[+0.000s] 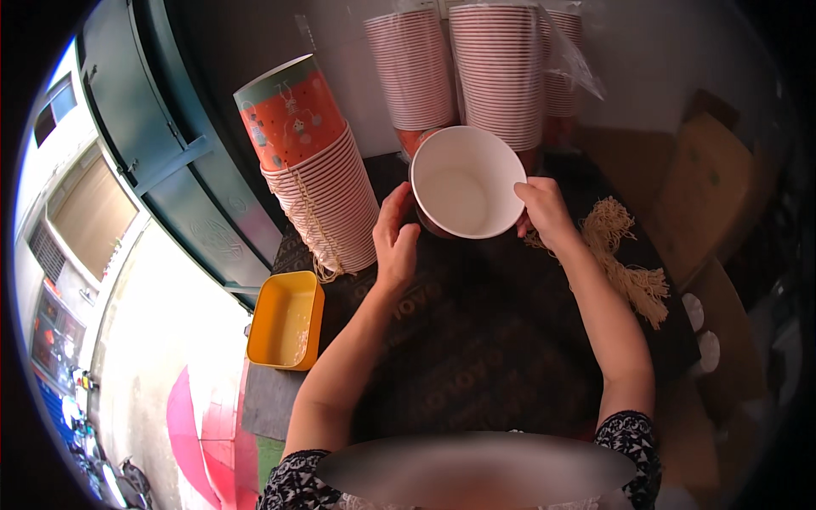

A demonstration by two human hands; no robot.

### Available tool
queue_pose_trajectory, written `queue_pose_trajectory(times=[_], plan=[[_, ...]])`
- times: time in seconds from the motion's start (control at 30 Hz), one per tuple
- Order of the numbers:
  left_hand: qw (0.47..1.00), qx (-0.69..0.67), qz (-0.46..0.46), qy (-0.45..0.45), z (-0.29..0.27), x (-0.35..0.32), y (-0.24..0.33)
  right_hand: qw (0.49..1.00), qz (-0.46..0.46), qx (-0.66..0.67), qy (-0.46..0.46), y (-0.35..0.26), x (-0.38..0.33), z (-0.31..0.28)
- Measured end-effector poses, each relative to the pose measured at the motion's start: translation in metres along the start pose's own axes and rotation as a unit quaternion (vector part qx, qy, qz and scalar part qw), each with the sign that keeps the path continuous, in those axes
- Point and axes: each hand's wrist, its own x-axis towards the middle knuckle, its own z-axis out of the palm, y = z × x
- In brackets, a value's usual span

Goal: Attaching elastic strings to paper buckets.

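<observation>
A large white-lined paper bucket (463, 200) tilts its open mouth toward me over the dark table; the inside looks bare. My right hand (544, 208) pinches its rim on the right side, the thumb over the edge and the fingers behind the wall. On the other side my left hand (396, 242) is held open beside the bucket, thumb and fingers apart. Whether its fingertips touch the wall, I cannot tell. Left of that hand leans a tall nested stack of orange and green paper buckets (293, 119), with pale strings (314, 225) hanging down its side.
A yellow plastic tub (314, 327) stands at the table's left edge. Several plastic-wrapped bucket stacks (497, 76) line the back wall. A bundle of beige strings (616, 255) lies on the right of the dark tabletop (476, 340). Cardboard (710, 178) stands beyond it; a green metal door (161, 127) is at left.
</observation>
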Motion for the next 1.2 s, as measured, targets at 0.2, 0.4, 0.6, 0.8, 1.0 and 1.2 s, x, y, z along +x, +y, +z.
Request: queue_pose_trajectory(times=[0.2,0.4,0.6,0.8,1.0,1.2], plan=[[0.98,0.148,0.049,-0.122,-0.031,-0.023,0.046,0.994,0.033,0.085,-0.063,-0.02,-0.031,0.0],[0.979,0.159,0.038,-0.119,-0.055,-0.054,0.065,0.992,-0.083,-0.038,-0.088,-0.027,-0.041,0.008],[0.997,-0.033,-0.064,-0.029,-0.058,-0.027,0.085,0.898,-0.286,-0.334,0.014,-0.058,-0.063,0.031],[0.999,-0.021,0.011,-0.034,-0.054,-0.003,0.103,0.818,-0.461,-0.335,0.071,-0.069,-0.074,0.035],[0.982,0.16,-0.005,-0.097,-0.04,-0.006,0.113,0.773,-0.531,-0.337,0.089,-0.069,-0.074,0.028],[0.968,0.236,0.071,-0.042,-0.034,-0.011,0.1,0.836,-0.477,-0.268,0.041,-0.057,-0.064,0.03]])
